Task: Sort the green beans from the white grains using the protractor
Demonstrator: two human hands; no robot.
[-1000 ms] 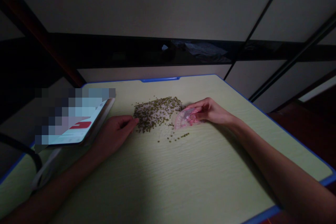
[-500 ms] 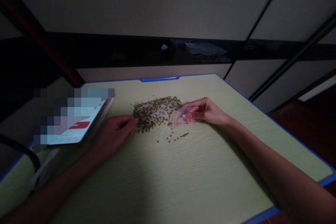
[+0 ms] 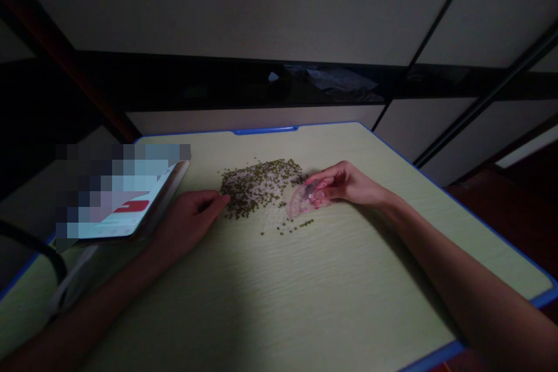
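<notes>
A spread of small green beans [image 3: 244,186] mixed with whitish grains lies on the table [image 3: 305,290]. My right hand [image 3: 342,183] pinches a clear, pink-tinted protractor [image 3: 300,200] between thumb and fingers. Its curved edge points left, close to the right side of the spread, and it lies low over the tabletop. My left hand [image 3: 194,215] rests with curled fingers, thumb pressed to the index finger, against the left side of the spread. What that pinch holds, if anything, is hidden. Several loose beans [image 3: 300,225] lie in front of the protractor.
At the left, a device with a lit screen [image 3: 135,218], partly pixelated, stands tilted beside my left forearm. A dark cable [image 3: 39,247] curves at the far left. Blue trim [image 3: 265,130] edges the table, and cabinet panels [image 3: 244,11] rise behind it.
The protractor shifted left toward the beans, then back right, tilting slightly in my right hand. My left hand has stayed in place.
</notes>
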